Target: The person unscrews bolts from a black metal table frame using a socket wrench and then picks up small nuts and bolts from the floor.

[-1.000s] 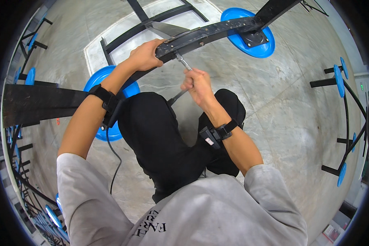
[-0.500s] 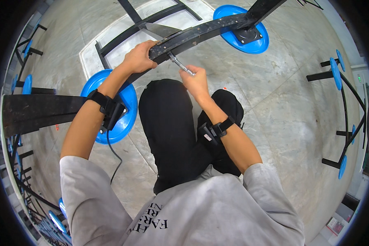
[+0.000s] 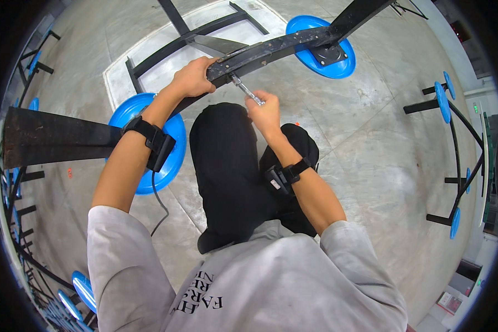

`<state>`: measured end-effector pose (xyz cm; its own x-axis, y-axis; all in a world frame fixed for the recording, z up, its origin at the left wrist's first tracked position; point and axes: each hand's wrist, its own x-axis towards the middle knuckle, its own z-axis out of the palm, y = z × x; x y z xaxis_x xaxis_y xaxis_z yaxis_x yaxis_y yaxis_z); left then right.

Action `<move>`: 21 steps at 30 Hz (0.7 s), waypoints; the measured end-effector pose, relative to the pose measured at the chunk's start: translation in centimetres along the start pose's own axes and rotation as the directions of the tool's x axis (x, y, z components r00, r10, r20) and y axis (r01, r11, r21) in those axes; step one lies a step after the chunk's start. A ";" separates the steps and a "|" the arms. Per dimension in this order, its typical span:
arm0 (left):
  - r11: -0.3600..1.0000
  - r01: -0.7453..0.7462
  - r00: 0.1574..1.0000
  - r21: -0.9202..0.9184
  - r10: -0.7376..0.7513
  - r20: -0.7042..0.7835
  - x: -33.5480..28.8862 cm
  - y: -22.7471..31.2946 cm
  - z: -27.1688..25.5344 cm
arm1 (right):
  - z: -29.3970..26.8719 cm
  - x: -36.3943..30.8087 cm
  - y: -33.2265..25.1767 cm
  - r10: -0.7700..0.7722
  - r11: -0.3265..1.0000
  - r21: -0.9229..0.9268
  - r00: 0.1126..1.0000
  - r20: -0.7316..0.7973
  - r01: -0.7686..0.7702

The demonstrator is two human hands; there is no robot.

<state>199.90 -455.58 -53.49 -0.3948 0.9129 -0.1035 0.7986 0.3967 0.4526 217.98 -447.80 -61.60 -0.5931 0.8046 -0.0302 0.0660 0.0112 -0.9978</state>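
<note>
A black curved metal beam (image 3: 271, 51) runs across in front of me, scuffed and dotted with bolts or holes. My left hand (image 3: 196, 78) is wrapped over it, thumb on the near side, fingers over the top. Just right of that hand, a silver socket wrench (image 3: 242, 87) meets the beam's near face with its socket end. My right hand (image 3: 266, 114) is closed round the wrench's other end, below and right of the beam. Whatever the socket sits on is hidden. Blue round seats, one at left (image 3: 174, 144) and one at right (image 3: 340, 62), join the frame.
Beyond the beam, more black frame bars (image 3: 188, 40) lie over a white panel (image 3: 113, 83). A thick black leg (image 3: 61, 138) extends left. Other frames with blue seats stand along the left and right (image 3: 442, 102). A cable (image 3: 163, 207) hangs from my left wrist device.
The whole view has shifted slightly, and the beam appears a little lower. Both hands keep their holds; the wrench stays against the beam at nearly the same angle.
</note>
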 end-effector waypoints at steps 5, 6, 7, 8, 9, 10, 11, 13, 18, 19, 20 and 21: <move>0.999 -0.047 0.997 0.011 0.047 -0.053 0.1 -0.8 -0.4 | 0.5 -0.6 -1.9 -0.064 0.990 -0.130 0.997 -0.030 0.060; 1.000 -0.019 0.999 0.001 0.019 -0.043 -0.2 -0.8 -0.5 | 0.3 -0.7 -2.2 -0.086 0.979 -0.186 0.996 -0.034 0.079; 1.000 0.006 0.999 -0.009 -0.007 -0.032 -0.4 -0.7 -0.7 | 0.5 -0.7 -2.2 -0.093 0.978 -0.192 0.995 -0.037 0.084; 1.000 -0.002 0.999 -0.013 0.002 -0.038 -0.6 -0.5 -1.0 | 0.9 -0.7 -2.1 -0.169 0.959 -0.242 0.984 -0.057 0.150; 1.000 0.006 1.000 -0.009 -0.007 -0.020 -0.6 -0.7 -1.0 | 1.3 -0.8 -2.1 -0.234 0.933 -0.294 0.970 -0.065 0.206; 1.000 0.014 1.000 -0.005 -0.014 -0.001 -0.6 -0.8 -1.0 | 1.3 -1.0 -2.2 -0.225 0.930 -0.311 0.973 -0.059 0.196; 1.000 0.014 1.000 -0.014 -0.014 0.000 -0.5 -0.8 -0.7 | 1.2 -1.1 -2.3 -0.223 0.928 -0.319 0.973 -0.056 0.194; 0.999 0.001 1.000 -0.041 -0.002 -0.013 -0.8 -0.5 -0.2 | 0.9 -2.0 -2.5 -0.304 0.853 -0.458 0.952 -0.044 0.251; 1.000 -0.003 1.000 -0.008 0.003 -0.005 -1.0 -0.6 -0.6 | 1.5 -2.5 -2.3 -0.413 0.633 -0.698 0.909 0.062 0.335; 1.000 0.005 1.000 0.005 -0.005 -0.006 -1.1 -0.5 -0.9 | 1.7 -2.4 -2.3 -0.427 0.569 -0.743 0.899 0.099 0.352; 0.999 0.038 0.999 0.009 -0.038 -0.010 -1.0 -0.3 -1.1 | 1.6 -2.2 -2.3 -0.449 0.551 -0.744 0.886 0.118 0.378; 0.999 0.042 0.999 0.012 -0.042 -0.013 -1.1 -0.5 -0.9 | 1.5 -2.4 -2.4 -0.451 0.552 -0.741 0.884 0.120 0.383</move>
<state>199.52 -456.87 -52.81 -0.4338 0.8942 -0.1105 0.7866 0.4357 0.4375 218.04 -450.69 -59.20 -0.6509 0.6349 0.4163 0.4037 0.7538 -0.5185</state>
